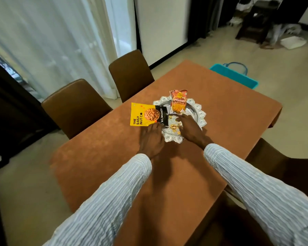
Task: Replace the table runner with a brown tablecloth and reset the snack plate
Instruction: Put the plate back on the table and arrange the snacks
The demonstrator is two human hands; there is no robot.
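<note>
A brown tablecloth (212,89) covers the whole table. A silver plate with a scalloped rim (202,117) sits near the middle. A yellow and black almond packet (146,114) lies half on the plate's left rim, and my left hand (152,137) grips its near edge. An orange snack packet (178,102) lies on the plate's far side. My right hand (189,128) rests on a pale snack packet (173,125) inside the plate, partly hiding it.
Two brown chairs (130,73) (73,105) stand along the table's left side, and another chair (274,162) is at the right. A teal bag (236,75) sits on the floor beyond the far corner. White curtains hang at the left.
</note>
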